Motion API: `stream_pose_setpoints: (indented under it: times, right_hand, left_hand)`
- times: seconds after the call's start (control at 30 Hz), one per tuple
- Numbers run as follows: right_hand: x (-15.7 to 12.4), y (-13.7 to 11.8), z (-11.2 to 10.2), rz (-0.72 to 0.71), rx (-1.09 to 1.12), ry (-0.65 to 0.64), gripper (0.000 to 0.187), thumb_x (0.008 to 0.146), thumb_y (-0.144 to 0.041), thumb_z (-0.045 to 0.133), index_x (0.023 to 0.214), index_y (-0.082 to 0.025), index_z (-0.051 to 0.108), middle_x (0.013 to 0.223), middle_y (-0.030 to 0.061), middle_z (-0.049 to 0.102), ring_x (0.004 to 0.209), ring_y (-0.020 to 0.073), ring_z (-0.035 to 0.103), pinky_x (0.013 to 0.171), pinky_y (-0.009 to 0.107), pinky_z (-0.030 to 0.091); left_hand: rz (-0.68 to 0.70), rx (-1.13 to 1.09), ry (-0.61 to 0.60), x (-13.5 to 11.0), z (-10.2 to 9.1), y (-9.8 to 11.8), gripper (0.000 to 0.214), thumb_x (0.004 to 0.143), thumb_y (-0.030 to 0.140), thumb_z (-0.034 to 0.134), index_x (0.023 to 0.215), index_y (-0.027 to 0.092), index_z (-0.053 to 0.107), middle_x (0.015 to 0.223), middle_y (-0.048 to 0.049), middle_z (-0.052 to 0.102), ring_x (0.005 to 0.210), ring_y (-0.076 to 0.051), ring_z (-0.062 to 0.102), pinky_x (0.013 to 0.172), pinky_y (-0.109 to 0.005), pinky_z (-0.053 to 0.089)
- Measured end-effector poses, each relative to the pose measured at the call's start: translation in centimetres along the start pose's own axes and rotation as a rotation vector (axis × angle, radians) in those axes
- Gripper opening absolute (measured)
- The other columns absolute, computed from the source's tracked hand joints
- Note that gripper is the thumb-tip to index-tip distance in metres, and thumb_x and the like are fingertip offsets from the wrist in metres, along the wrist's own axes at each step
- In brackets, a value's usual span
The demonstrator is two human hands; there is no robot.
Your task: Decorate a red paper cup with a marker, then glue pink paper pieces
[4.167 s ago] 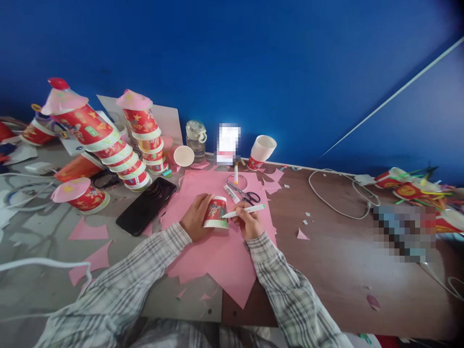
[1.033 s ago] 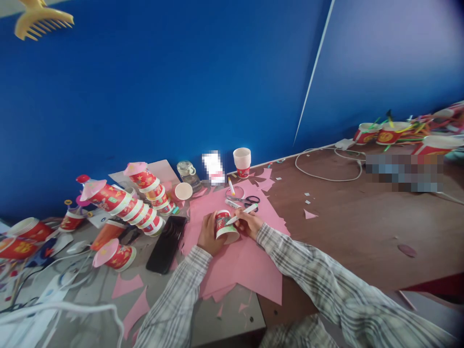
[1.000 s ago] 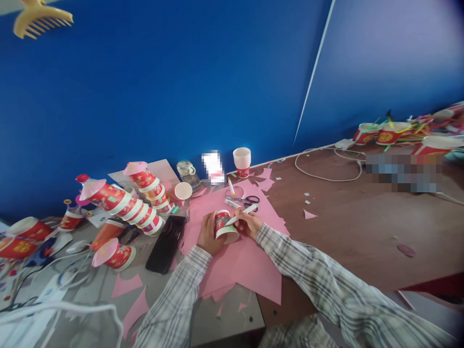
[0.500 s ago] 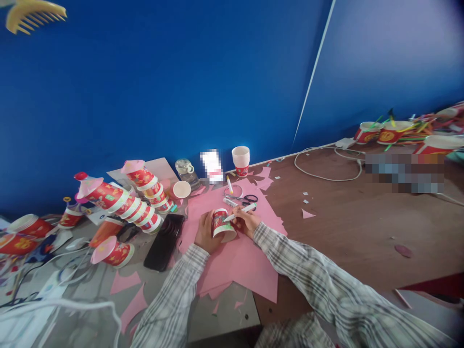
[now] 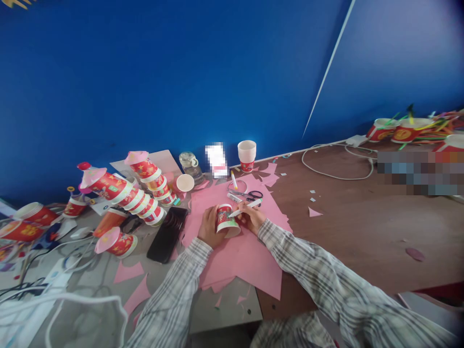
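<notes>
A red patterned paper cup lies tilted over pink paper, its white rim toward me. My left hand wraps around the cup's left side and steadies it. In my right hand is a white marker, gripped between thumb and fingers. The marker's tip meets the printed side of the cup, where a green patch shows. Just beyond my hands, on the pink paper, are dark-handled scissors, a capped white marker, a yellow-and-white marker and a roll of clear tape.
To the left stand stacked-cup figures with pink tops, and a black phone. A glass jar, an upright cup stack and a glowing blurred screen line the blue wall. A white cable loops at right.
The view has shifted slightly, so most things sit a little farther right. The marker tip stays at the cup's side, and both hands keep their holds.
</notes>
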State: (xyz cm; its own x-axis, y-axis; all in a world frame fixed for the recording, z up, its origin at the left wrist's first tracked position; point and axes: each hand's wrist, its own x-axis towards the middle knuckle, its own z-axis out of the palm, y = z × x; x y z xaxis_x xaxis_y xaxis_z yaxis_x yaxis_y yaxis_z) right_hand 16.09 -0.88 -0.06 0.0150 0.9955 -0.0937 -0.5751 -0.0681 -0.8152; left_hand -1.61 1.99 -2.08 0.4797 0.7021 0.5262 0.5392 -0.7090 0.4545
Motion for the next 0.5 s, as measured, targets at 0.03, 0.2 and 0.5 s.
stream_pose_setpoints:
  times: [0.03,0.2,0.5]
  right_hand:
    - [-0.01,0.01,-0.01,0.006,0.002,0.001,0.016,0.053,-0.030,0.060,0.056,-0.018,0.050,0.045,-0.0027,0.050,0.038,0.0066,0.039,0.033,0.018,0.021]
    - [-0.05,-0.11,-0.08,0.048,0.009,-0.009,0.016,0.053,-0.029,0.061,0.054,-0.017,0.050,0.041,-0.0036,0.048,0.034,0.0059,0.036,0.033,0.018,0.021]
    - [0.11,-0.26,-0.12,0.049,0.015,-0.016,0.018,0.054,-0.031,0.061,0.051,-0.017,0.049,0.039,-0.0037,0.048,0.033,0.0061,0.036,0.030,0.017,0.021]
  left_hand:
    - [0.000,-0.001,-0.003,0.00,-0.04,0.05,0.077,0.058,0.024,0.066,0.125,0.013,0.028,0.113,-0.0161,0.044,0.106,-0.029,0.043,0.093,-0.046,0.041]
    - [0.033,0.015,0.023,-0.01,-0.03,0.08,0.074,0.062,0.029,0.065,0.125,0.014,0.029,0.113,-0.0157,0.046,0.106,-0.029,0.044,0.092,-0.046,0.042]
    - [0.028,0.002,0.004,-0.13,0.00,-0.30,0.078,0.061,0.030,0.065,0.127,0.019,0.026,0.114,-0.0139,0.045,0.107,-0.029,0.044,0.091,-0.048,0.043]
